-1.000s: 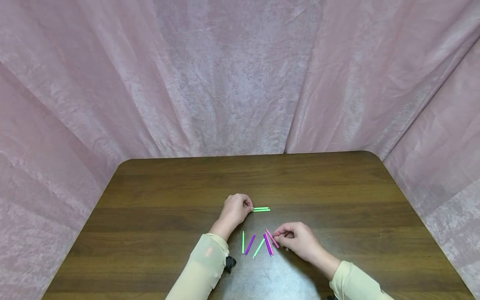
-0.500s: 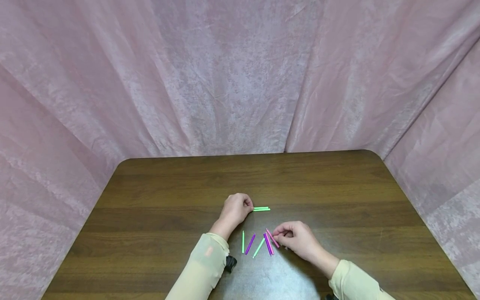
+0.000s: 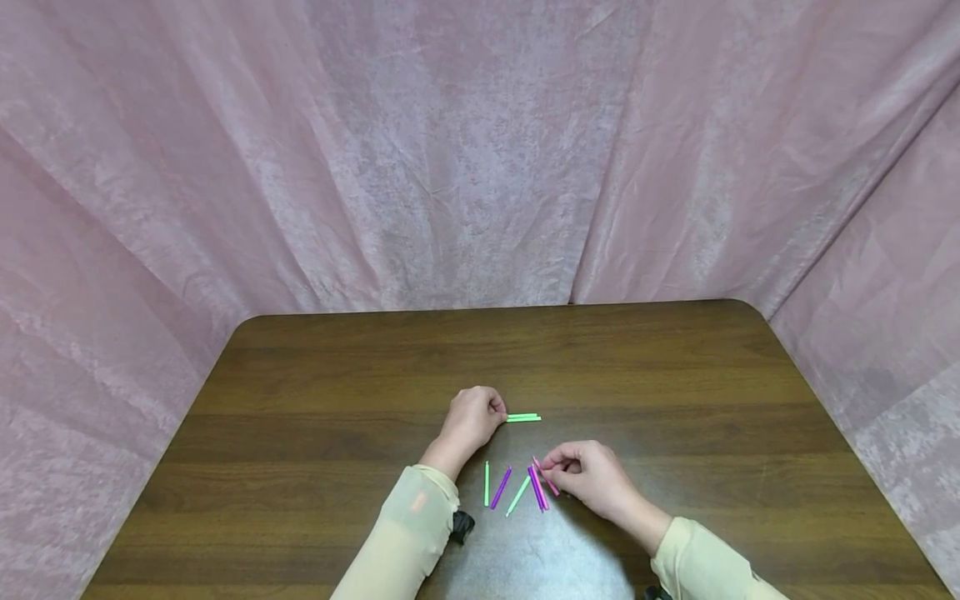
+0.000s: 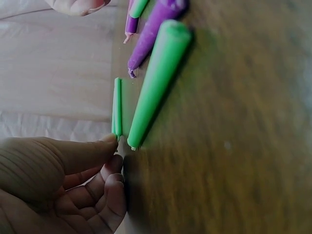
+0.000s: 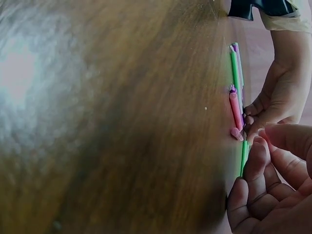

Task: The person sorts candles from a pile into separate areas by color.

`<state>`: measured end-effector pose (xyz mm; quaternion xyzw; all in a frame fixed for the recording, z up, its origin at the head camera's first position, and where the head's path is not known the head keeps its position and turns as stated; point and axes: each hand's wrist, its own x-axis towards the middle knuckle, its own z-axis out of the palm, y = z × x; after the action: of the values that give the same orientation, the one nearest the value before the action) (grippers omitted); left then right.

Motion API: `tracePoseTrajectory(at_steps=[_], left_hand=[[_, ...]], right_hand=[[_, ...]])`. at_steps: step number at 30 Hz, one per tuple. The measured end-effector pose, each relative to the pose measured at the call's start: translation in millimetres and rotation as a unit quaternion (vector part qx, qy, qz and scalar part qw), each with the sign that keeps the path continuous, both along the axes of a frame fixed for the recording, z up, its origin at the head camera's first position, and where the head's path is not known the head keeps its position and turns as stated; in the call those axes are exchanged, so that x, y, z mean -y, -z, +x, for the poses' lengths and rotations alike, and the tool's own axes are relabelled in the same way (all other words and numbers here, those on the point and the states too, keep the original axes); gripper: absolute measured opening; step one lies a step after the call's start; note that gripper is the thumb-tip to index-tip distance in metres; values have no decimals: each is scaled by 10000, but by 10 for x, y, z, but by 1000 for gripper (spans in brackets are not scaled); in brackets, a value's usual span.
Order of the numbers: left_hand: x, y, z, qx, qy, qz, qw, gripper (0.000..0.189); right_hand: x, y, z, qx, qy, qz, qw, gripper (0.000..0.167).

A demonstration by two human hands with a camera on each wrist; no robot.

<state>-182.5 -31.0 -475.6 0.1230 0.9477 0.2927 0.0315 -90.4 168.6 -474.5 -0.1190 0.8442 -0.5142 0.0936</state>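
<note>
In the head view my left hand pinches the left ends of two thin green candles, lying side by side on the table. The left wrist view shows the thumb pressed at their wick ends. My right hand hovers low, its thumb and index fingertips slightly apart over a slanted pink candle. They hide part of it; whether they touch it is unclear. Another pink candle and a purple candle lie close beside. In the right wrist view nothing shows between the right fingertips.
Left of the pink candles lie a slanted green candle, a purple candle and an upright-lying green candle. The brown wooden table carries everything. A pink curtain hangs behind its far edge.
My right hand has shifted slightly left, its fingertips now over the slanted pink candle. The two green candles at my left hand have drawn slightly closer together.
</note>
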Motion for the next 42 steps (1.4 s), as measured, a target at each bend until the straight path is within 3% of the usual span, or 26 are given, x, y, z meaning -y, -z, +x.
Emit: tracePoseTrajectory(at_steps=[6, 14, 29, 42], left_hand=[[6, -8, 8, -9, 11, -10, 10000, 17], [0, -7, 14, -42, 61, 41, 10000, 17], [60, -42, 45, -12, 48, 93, 9999, 16], [215, -107, 208, -19, 237, 133, 9996, 14]], right_hand=[[40, 8, -13, -74, -100, 37, 9999, 5], [89, 35, -21, -440, -92, 464, 9979, 6], [144, 48, -61, -640, -259, 673, 9953, 7], [175, 65, -75, -873, -407, 842, 9918, 9]])
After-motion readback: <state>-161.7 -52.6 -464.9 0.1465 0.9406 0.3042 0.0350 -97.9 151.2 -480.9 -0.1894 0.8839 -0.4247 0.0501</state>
